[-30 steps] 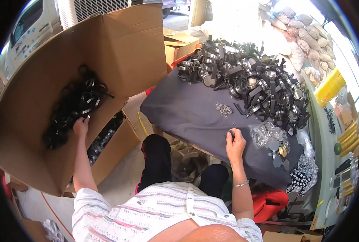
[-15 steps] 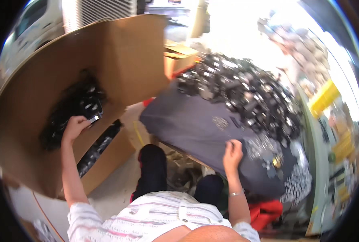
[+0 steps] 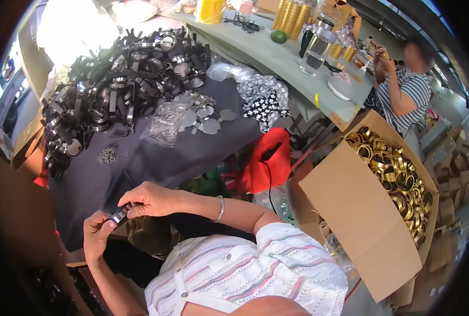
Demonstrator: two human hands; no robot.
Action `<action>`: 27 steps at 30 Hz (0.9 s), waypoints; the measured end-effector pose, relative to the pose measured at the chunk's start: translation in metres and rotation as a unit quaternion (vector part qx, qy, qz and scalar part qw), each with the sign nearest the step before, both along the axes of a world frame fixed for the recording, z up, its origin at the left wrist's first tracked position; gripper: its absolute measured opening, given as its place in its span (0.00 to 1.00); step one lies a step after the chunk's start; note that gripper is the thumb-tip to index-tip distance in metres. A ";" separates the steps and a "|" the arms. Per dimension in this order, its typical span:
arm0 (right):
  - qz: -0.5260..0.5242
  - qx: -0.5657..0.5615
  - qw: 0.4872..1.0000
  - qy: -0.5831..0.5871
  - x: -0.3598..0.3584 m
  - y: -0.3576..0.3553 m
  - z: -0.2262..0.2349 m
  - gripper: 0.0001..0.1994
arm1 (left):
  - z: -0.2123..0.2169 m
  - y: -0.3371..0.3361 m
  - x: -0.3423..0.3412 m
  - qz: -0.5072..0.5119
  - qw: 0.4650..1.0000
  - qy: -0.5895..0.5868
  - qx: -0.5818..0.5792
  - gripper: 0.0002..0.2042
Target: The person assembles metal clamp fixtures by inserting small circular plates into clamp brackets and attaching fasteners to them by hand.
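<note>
My left hand [image 3: 97,234] is closed on a black and silver wristwatch [image 3: 119,215], low in front of me. From the other side, the bent fingers and thumb of my right hand [image 3: 150,200] pinch the same watch. A thin dark rod [image 3: 127,177] shows just above the right fingers; I cannot tell if they hold it. Beyond both hands, a dark cloth [image 3: 155,160] covers the table. On it lie a heap of black-strapped watches [image 3: 118,84], a little pile of tiny metal parts [image 3: 107,155], a clear plastic bag [image 3: 163,122] and several flat silver discs [image 3: 208,125].
At right stands an open cardboard box [image 3: 361,221] full of gold watch-like bands [image 3: 398,184]. A pale green table [image 3: 276,55] holds a glass jug [image 3: 319,50] and gold stacks [image 3: 291,18]. Another person [image 3: 406,95] works behind it. Red cloth [image 3: 269,160] hangs beside my table.
My view has swung right. My left hand has come out of the large cardboard box with the watch, and my right hand has joined it on the watch.
</note>
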State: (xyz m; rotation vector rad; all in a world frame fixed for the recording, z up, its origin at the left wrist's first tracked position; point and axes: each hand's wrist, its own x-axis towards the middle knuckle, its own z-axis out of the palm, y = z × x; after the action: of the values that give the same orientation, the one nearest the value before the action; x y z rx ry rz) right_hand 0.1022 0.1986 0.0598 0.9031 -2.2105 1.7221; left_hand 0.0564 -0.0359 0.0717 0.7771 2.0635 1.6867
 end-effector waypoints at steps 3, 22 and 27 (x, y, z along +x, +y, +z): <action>-0.075 0.091 0.988 0.103 -0.003 0.019 -0.004 0.12 | -0.001 0.017 -0.007 -0.024 0.999 0.032 -0.007 0.17; -0.049 -0.348 0.903 -0.247 -0.018 -0.028 -0.003 0.11 | -0.038 0.065 0.030 0.116 0.936 -0.143 0.301 0.12; -0.032 -0.319 0.906 -0.278 -0.026 -0.033 -0.007 0.15 | -0.026 0.052 0.022 0.170 0.940 -0.077 0.286 0.08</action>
State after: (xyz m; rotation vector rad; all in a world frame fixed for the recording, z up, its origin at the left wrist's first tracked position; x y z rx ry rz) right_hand 0.0763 0.1659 0.0525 0.1852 -1.6631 2.6653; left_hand 0.0788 0.0162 0.0460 0.4302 1.6744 2.5108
